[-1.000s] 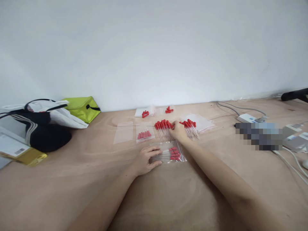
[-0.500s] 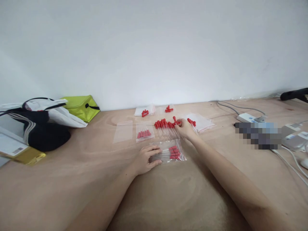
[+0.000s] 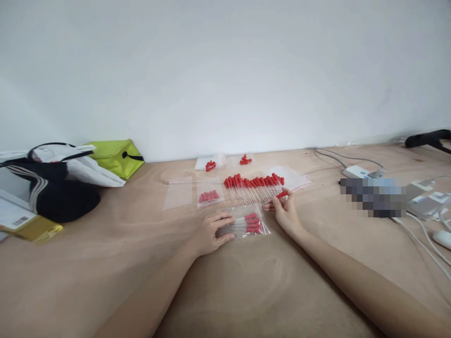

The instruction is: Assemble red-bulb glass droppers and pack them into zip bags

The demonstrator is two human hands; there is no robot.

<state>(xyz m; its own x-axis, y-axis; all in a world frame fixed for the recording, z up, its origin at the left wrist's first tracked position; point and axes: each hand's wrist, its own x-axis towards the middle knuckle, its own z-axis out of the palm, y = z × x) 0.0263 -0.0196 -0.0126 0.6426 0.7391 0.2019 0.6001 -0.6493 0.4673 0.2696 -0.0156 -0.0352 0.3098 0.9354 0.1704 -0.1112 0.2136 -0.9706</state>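
My left hand [image 3: 215, 231] is closed round the left end of a clear zip bag [image 3: 267, 228], which lies on the table. Inside that bag are several droppers with red bulbs [image 3: 252, 224], bulbs to the right. My right hand [image 3: 287, 212] pinches a single dropper [image 3: 282, 194] by its red bulb, its clear tube pointing left toward the bag's right end. Just beyond both hands lies a row of loose droppers [image 3: 253, 183], red bulbs away from me. A filled zip bag of droppers [image 3: 210, 195] is left of the row.
A flat zip bag [image 3: 178, 193] lies at left. Behind are loose red bulbs [image 3: 210, 165] on white bags and a second group of bulbs [image 3: 245, 159]. More plastic bags [image 3: 291, 178] are at the row's right. Power strip [image 3: 355, 172] and cables stand right; a green bag [image 3: 116, 157] left.
My right hand has come from the row toward me, bringing a dropper near the zip bag's right end. My left hand stays on the bag. The view has shifted slightly.
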